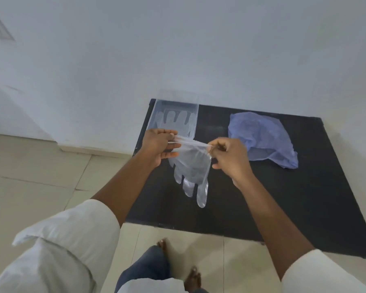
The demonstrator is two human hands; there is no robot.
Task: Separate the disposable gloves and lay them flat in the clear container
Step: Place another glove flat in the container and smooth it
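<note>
A thin clear disposable glove (pixel 191 172) hangs fingers-down above the black table (pixel 283 197). My left hand (pixel 160 145) pinches the left side of its cuff and my right hand (pixel 230 157) pinches the right side, stretching the cuff between them. Behind my left hand, at the table's far left corner, stands the clear container (pixel 173 104). A clear glove (pixel 175 121) lies flat inside it, fingers pointing away from me.
A crumpled blue plastic bag (pixel 262 138) lies on the table to the right of my hands. The table stands against a white wall. Beige floor tiles and my bare feet show below the table's near edge.
</note>
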